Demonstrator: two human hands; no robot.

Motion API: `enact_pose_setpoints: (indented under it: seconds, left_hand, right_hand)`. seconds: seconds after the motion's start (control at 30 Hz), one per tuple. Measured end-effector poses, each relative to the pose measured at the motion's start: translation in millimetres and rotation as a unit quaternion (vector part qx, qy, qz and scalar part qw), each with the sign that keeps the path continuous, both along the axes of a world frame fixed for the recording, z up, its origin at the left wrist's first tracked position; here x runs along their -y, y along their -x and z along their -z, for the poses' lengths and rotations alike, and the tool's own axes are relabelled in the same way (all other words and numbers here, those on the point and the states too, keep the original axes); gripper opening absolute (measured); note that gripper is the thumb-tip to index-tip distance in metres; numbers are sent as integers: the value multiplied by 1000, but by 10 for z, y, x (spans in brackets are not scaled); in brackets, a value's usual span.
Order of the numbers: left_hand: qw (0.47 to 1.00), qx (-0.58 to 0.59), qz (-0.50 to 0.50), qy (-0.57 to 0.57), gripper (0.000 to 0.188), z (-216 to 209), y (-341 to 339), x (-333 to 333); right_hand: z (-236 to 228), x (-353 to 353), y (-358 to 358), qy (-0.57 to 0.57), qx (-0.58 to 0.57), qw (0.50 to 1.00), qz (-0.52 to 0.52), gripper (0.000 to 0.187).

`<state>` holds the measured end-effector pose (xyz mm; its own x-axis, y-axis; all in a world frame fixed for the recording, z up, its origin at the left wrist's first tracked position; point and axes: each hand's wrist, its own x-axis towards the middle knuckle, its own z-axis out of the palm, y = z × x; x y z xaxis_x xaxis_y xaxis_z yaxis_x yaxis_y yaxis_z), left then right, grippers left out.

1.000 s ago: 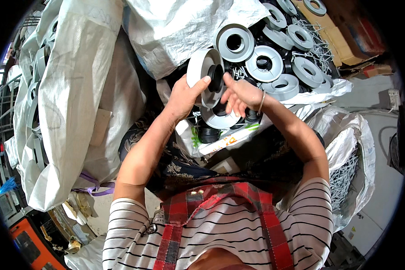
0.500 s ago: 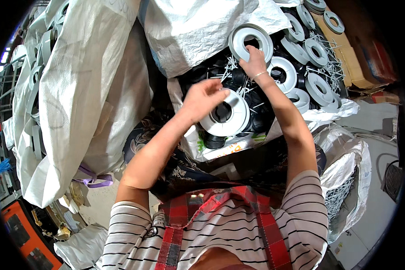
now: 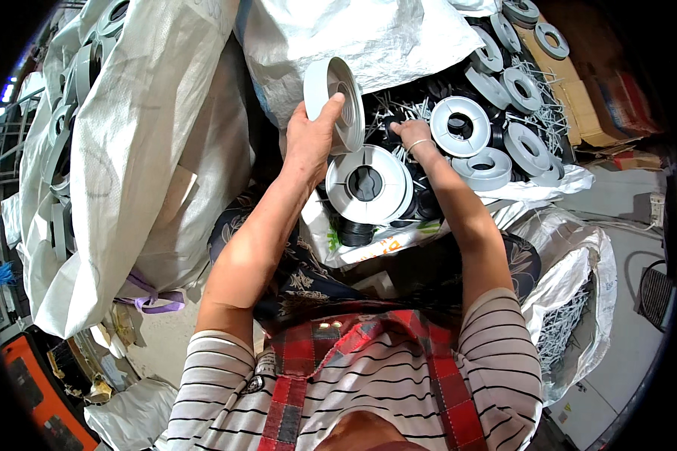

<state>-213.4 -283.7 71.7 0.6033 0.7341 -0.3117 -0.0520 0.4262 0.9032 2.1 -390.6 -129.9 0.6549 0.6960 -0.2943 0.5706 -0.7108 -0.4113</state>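
Moved leftward: one grey ring (image 3: 318, 89), now pinched in left hand (image 3: 309, 141); right hand (image 3: 414, 134) pinching one black piece (image 3: 390, 128).

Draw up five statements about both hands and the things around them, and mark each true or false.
1. The left hand holds a pale grey, round plastic ring. True.
2. A thin, pale bracelet circles the left wrist. False: the bracelet is on the right wrist.
3. The right hand is at a small black plastic part. True.
4. The open white woven-plastic sack at far right holds black discs. False: thin grey rods show inside.
5. The purple fabric strap lies on the person's right. False: the strap is at left.
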Motion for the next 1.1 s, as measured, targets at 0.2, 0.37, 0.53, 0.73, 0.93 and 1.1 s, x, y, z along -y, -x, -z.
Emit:
enact_pose_setpoints:
  seconds: [0.2, 0.37, 0.53, 0.73, 0.93, 1.1]
  left_hand:
    - [992, 77, 88, 54, 34, 91, 44, 75]
    - [963, 116, 198, 145, 36, -70, 42, 246]
    - [963, 78, 244, 89, 34, -21, 85, 205]
    - [941, 57, 306, 133, 32, -89, 101, 187]
    - [950, 102, 290, 54, 40, 66, 121, 308]
    - [960, 133, 243, 46, 47, 21, 72, 303]
  right_hand:
    - [-1608, 201, 579, -393, 51, 907, -143, 22]
    - [-2062, 516, 743, -352, -276, 894, 3, 67]
    - [-2204, 559, 846, -278, 39, 948, -153, 75]
    - [-2064, 693, 782, -281, 102, 917, -263, 74]
    - [-2001, 645, 852, -342, 25, 935, -89, 70]
    - [-2171, 651, 609, -96, -525, 839, 100, 74]
